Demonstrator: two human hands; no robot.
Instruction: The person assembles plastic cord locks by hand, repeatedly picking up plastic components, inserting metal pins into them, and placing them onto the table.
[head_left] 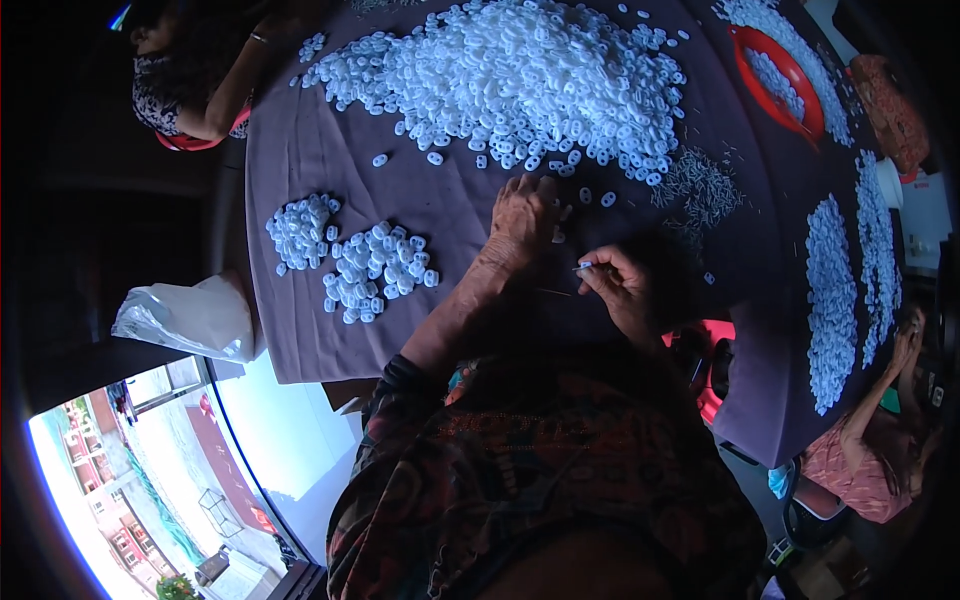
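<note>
I cannot tell what my right hand [615, 285] pinches: only a thin pale sliver shows at its fingertips, too small to name. My left hand [522, 215] covers whatever lies under its palm. The heap of thin sticks [700, 185] is too fine to make out singly. The red bowl [800, 80] bends toward the rim, and the desk [300, 320] runs dark on its far side.
</note>
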